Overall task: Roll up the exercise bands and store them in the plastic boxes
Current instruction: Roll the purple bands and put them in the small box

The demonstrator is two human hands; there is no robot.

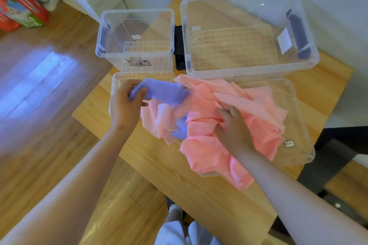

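- Left hand curls round one end of the purple band, just above the small lid.
- Right hand rests on the pink band, heaped over the large lid; fingers sink into folds, can't tell if pinching.
- Bands look thin, light, floppy, prob. stretchy; best taken at a flat end.
- Small box & large box, behind: clear, nothing inside.

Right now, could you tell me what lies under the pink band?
The pink band lies on a clear lid, whose edges show. A purple band pokes out at its left. Anything else beneath is covered.
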